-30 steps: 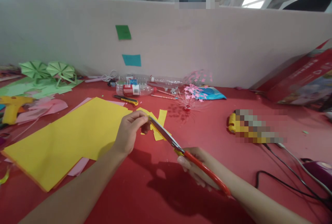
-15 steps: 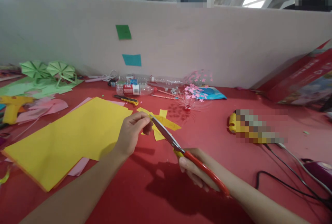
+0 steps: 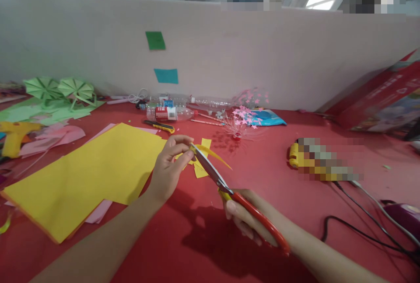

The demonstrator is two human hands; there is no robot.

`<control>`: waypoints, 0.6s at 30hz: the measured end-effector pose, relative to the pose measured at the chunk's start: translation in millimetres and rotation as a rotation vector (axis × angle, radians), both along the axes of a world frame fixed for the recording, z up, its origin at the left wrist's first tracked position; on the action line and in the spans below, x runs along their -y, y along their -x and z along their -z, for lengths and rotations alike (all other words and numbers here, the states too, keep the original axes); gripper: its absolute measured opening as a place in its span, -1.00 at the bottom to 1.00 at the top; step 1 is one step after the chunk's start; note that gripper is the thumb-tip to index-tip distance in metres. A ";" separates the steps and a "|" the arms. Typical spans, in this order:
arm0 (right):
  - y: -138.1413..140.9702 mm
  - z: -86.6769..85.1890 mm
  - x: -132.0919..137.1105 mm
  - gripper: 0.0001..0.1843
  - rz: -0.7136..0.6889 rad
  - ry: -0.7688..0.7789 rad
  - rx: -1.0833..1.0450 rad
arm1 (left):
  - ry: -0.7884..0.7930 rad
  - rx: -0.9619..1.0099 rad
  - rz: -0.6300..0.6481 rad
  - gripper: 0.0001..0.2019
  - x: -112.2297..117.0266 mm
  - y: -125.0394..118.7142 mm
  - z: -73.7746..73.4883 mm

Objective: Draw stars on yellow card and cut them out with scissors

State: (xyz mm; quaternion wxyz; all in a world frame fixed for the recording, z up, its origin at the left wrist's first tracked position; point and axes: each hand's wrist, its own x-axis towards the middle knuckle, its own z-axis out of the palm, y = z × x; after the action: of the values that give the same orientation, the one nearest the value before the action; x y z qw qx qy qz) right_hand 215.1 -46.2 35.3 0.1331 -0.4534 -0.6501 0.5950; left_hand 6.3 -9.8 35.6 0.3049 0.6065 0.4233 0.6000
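In the head view, my left hand (image 3: 169, 167) pinches a narrow yellow paper strip (image 3: 217, 156) at its upper end. The strip's free end curves away to the right, behind the blades. My right hand (image 3: 244, 217) grips the scissors (image 3: 211, 169), which have red handles and point up and left. Their blades look nearly closed, with the tips at my left fingertips. Something small and yellow (image 3: 225, 194) shows by my right thumb; its kind is unclear. Yellow paper scraps (image 3: 201, 170) lie on the red table beneath, partly covered by my left hand.
Large yellow paper sheets (image 3: 98, 165) lie on the left, near a yellow glue gun (image 3: 15, 136). Behind are a utility knife (image 3: 160, 126), a plastic bottle (image 3: 166, 113) and a pink star decoration (image 3: 244, 117). A dark cable (image 3: 354, 230) runs at right.
The strip has turned, now looking narrower and more curved. My left hand has rolled slightly, its fingers lifting and the thumb shifting down. The scissors have barely moved.
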 end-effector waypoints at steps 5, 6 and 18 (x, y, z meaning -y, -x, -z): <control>0.2 0.1 0.3 -0.41 0.046 0.049 0.047 | 0.040 0.014 0.044 -0.79 -0.8 0.0 1.8; 0.2 0.8 0.3 -0.41 0.057 0.063 0.053 | 0.048 0.010 0.051 -0.78 -1.0 0.3 2.5; 4.3 3.2 1.3 -0.45 0.120 0.073 0.052 | 0.114 0.072 0.050 -0.81 -3.2 2.6 9.7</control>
State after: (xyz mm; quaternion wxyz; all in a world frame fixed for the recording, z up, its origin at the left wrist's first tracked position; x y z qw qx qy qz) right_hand 210.8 -47.5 32.2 0.1350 -0.5112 -0.6030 0.5973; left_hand 3.7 -6.7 25.9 0.3688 0.5768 0.4301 0.5885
